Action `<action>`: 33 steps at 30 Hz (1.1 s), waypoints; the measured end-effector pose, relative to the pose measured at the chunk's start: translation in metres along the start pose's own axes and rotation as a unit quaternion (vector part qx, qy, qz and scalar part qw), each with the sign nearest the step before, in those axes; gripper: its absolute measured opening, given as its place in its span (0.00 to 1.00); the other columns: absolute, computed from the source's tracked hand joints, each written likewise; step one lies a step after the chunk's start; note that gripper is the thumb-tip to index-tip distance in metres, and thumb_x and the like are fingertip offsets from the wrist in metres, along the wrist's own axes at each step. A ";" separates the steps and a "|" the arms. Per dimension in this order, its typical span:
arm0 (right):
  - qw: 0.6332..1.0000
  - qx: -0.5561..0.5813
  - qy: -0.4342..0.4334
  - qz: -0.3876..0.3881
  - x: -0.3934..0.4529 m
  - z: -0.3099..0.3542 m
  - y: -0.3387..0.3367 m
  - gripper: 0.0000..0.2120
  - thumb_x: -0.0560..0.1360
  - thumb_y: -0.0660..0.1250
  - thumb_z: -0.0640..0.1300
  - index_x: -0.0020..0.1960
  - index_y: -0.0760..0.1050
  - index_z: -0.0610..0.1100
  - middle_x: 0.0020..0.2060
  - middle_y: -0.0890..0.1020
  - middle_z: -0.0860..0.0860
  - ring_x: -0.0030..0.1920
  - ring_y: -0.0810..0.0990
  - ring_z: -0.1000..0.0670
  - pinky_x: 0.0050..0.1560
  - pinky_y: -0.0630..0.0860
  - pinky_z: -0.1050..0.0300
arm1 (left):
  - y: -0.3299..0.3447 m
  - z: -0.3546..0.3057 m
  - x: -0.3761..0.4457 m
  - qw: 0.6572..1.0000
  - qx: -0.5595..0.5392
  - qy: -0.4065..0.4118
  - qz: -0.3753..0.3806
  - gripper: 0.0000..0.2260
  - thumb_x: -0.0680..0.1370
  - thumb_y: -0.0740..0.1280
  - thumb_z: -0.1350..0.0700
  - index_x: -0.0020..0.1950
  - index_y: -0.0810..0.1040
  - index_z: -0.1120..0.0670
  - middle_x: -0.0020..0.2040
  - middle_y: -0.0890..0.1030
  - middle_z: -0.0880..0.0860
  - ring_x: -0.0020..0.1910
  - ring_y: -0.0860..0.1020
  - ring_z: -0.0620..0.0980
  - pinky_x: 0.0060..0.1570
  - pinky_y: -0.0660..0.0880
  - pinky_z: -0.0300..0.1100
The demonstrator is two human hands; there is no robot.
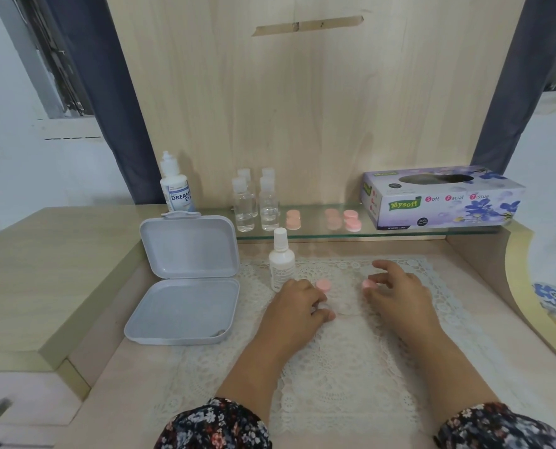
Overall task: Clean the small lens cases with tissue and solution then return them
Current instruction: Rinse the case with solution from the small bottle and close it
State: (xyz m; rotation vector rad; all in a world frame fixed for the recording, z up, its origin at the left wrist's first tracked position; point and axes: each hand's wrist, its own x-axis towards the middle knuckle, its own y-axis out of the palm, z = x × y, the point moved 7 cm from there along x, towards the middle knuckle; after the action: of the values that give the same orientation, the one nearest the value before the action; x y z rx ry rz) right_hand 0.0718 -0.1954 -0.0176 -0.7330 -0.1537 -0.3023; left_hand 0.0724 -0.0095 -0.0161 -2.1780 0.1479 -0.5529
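Left hand (297, 301): curled down onto the lace mat (335, 361), fingertips gripping what appeared to be the clear base of a lens case (336, 307); base nearly transparent against the lace, so outline uncertain. Right hand (400, 288): pinched a pink cap (368, 284) between thumb and forefinger, remaining fingers loosely spread above the mat.

Second pink cap (322, 285): lay flat on the mat just beyond the left hand's knuckles, touching or nearly touching them. Case base sat between the two hands, nearer the left; long axis ran roughly left to right, toward the right hand.

White spray bottle (281, 259): stood upright just beyond and left of the left hand, close enough to be tipped by a careless lift. Open grey storage box (186, 286): lay further left, lid up, tray bare.

Glass shelf (335, 233) behind: held four clear bottles (257, 202), three more pink-capped cases (325, 218), solution bottle (176, 186) at far left, tissue box (438, 197) at far right. Tissue box nearer the right hand; reach judged forward and right, over open mat, shelf edge the only obstruction. Solution bottle better reached by the left hand, past the spray bottle. No tissue yet in either hand.
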 end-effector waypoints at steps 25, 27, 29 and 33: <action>0.962 -0.229 -0.093 0.120 0.027 0.045 0.039 0.19 0.70 0.68 0.64 0.58 0.78 0.60 0.54 0.77 0.55 0.59 0.69 0.50 0.54 0.62 0.53 | -0.003 0.002 -0.003 1.000 -0.008 -0.005 0.003 0.14 0.74 0.70 0.47 0.58 0.80 0.51 0.49 0.76 0.47 0.53 0.69 0.45 0.54 0.69 0.40; 0.961 -0.229 -0.090 0.125 0.028 0.046 0.044 0.17 0.70 0.68 0.65 0.56 0.79 0.61 0.52 0.76 0.55 0.58 0.68 0.50 0.52 0.61 0.53 | -0.004 0.002 -0.003 1.000 -0.011 -0.004 0.002 0.13 0.74 0.70 0.48 0.57 0.81 0.50 0.49 0.76 0.47 0.53 0.70 0.46 0.54 0.69 0.41; 0.966 -0.215 -0.083 0.121 0.030 0.044 0.045 0.15 0.71 0.68 0.63 0.55 0.80 0.61 0.51 0.76 0.55 0.58 0.68 0.50 0.51 0.59 0.53 | -0.003 0.003 -0.003 1.000 -0.013 -0.006 0.002 0.15 0.74 0.70 0.47 0.58 0.80 0.50 0.49 0.76 0.47 0.53 0.70 0.45 0.55 0.69 0.40; 0.972 -0.196 -0.077 0.106 0.031 0.041 0.042 0.13 0.70 0.69 0.63 0.52 0.81 0.61 0.49 0.75 0.55 0.58 0.69 0.50 0.52 0.61 0.53 | -0.003 0.005 -0.002 1.000 -0.008 -0.007 0.005 0.16 0.74 0.70 0.47 0.59 0.80 0.51 0.50 0.76 0.46 0.55 0.70 0.45 0.56 0.69 0.40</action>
State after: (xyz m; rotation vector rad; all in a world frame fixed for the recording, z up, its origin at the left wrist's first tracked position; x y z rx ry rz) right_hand 0.1138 -0.1451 -0.0069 -1.1569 -0.1628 -0.0683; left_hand 0.0726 -0.0038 -0.0168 -2.1959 0.1550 -0.5321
